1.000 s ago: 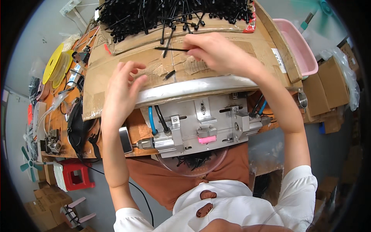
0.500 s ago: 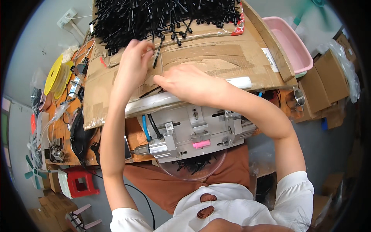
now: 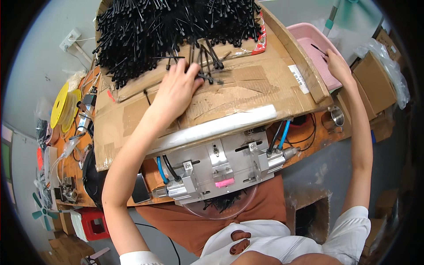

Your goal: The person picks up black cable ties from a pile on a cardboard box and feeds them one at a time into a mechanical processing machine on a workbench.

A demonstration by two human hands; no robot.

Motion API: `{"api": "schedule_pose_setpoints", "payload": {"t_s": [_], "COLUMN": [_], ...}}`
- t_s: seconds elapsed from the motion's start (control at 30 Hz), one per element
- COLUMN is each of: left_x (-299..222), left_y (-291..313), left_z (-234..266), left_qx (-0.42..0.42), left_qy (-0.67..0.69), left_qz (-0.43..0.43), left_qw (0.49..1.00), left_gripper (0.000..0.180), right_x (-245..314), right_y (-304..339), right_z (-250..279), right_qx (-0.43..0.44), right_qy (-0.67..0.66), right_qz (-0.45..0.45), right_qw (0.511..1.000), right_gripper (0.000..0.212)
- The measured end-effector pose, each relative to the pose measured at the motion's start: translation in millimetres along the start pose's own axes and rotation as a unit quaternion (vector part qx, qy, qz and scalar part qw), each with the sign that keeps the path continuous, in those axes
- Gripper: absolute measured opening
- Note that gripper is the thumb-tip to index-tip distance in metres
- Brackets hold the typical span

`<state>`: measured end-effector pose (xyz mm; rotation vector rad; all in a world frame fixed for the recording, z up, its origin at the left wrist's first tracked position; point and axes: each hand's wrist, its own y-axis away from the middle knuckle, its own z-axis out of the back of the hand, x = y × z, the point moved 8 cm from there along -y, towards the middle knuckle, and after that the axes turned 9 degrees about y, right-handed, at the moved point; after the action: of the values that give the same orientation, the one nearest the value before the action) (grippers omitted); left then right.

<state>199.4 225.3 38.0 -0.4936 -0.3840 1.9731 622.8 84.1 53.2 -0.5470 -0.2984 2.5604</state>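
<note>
A dense heap of thin black rods with small knobbed heads fills the far end of the cardboard sheet. My left hand is at the near edge of the heap. Its fingers are bent but apart, touching a few loose black rods, some smeared by motion. Far to the right, my right hand is over the pink basin. It pinches a thin black rod that points up and left.
In front of me sits a metal clamping fixture with a pink block and blue and black hoses. A clear bowl of black pieces is below it. A white roll lies along the cardboard's near edge; a metal cup stands right.
My right hand has swung from the cardboard out to the pink basin, with a black rod in it. My left hand has moved right and slightly nearer, among the loose rods.
</note>
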Motion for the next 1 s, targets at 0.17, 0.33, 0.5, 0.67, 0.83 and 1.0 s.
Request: {"api": "schedule_pose_setpoints", "payload": {"t_s": [0.17, 0.33, 0.5, 0.67, 0.83, 1.0], "left_x": [-8, 10, 20, 34, 28, -4], "left_y": [23, 37, 82, 172, 180, 164], "left_z": [17, 53, 109, 113, 100, 89], "left_qx": [0.061, 0.058, -0.03, -0.001, -0.036, -0.115], "left_qy": [0.042, 0.136, 0.094, 0.084, 0.106, -0.077], "left_qz": [-0.03, 0.033, 0.101, 0.238, 0.278, 0.214], "left_qw": [0.997, 0.989, 0.99, 0.968, 0.954, 0.967], "left_gripper": [0.034, 0.076, 0.067, 0.045, 0.023, 0.011], "right_x": [65, 190, 280, 321, 329, 305], "right_y": [21, 24, 8, 35, 54, 59], "right_z": [94, 128, 115, 124, 133, 122], "right_qx": [-0.134, -0.165, -0.148, -0.162, -0.117, -0.182], "right_qy": [-0.087, -0.312, -0.256, -0.271, -0.214, -0.231], "right_qz": [-0.057, 0.248, 0.261, 0.268, 0.271, 0.243], "right_qw": [0.986, 0.902, 0.919, 0.91, 0.931, 0.924], "right_gripper": [0.022, 0.024, 0.023, 0.025, 0.031, 0.036]}}
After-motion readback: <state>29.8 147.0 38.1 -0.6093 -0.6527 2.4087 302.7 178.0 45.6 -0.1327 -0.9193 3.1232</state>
